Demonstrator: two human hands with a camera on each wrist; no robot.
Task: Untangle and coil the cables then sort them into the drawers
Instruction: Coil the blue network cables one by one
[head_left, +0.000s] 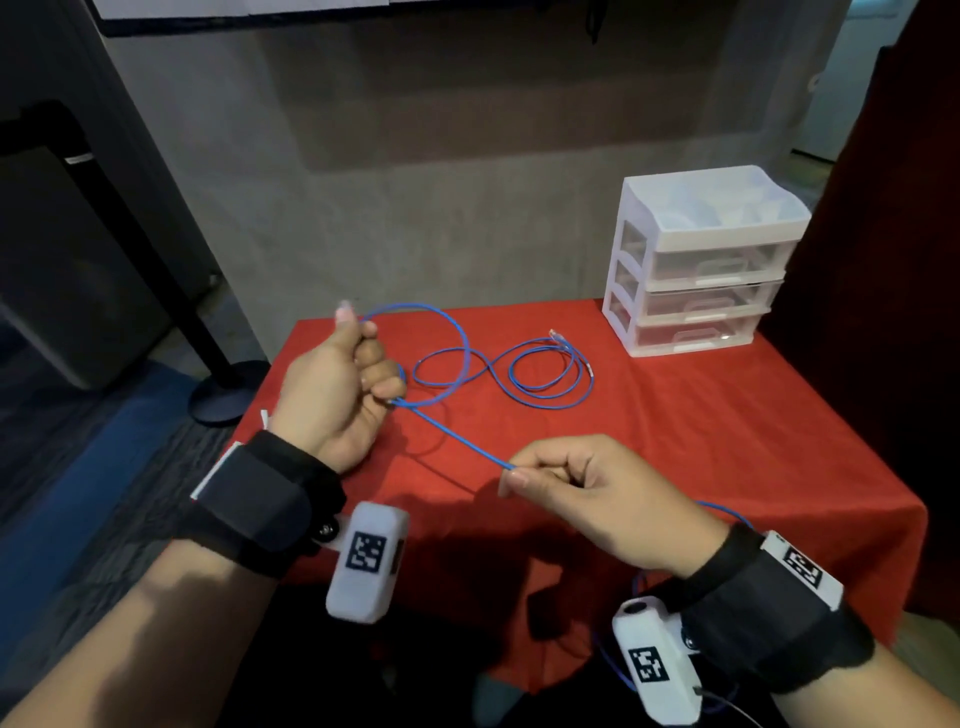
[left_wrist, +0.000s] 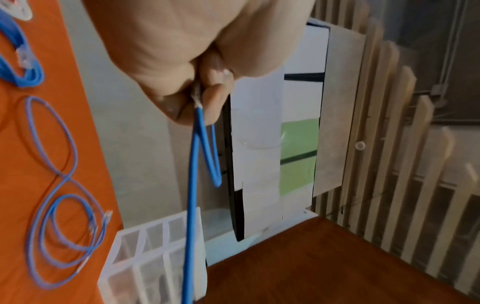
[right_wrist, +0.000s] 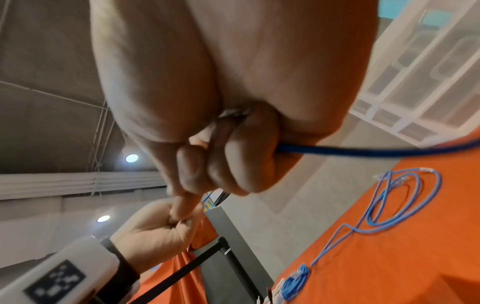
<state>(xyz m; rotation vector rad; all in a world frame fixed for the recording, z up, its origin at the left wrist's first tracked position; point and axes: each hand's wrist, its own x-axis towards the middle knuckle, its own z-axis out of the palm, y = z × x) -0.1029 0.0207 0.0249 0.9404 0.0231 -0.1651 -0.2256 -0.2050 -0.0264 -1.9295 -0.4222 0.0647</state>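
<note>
On the red tablecloth (head_left: 675, 441) lie blue cable (head_left: 519, 379) loops. Left hand (head_left: 332, 395) and right hand (head_left: 587, 499) both grip it; its tail drops out of sight.

Left hand (head_left: 340, 387) raised, fingers curled, right hand (head_left: 597, 496) lower, thumb and forefinger pinched

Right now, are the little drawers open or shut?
Shut. All three clear drawers sit flush in the white frame in the head view, none pulled out.
</note>
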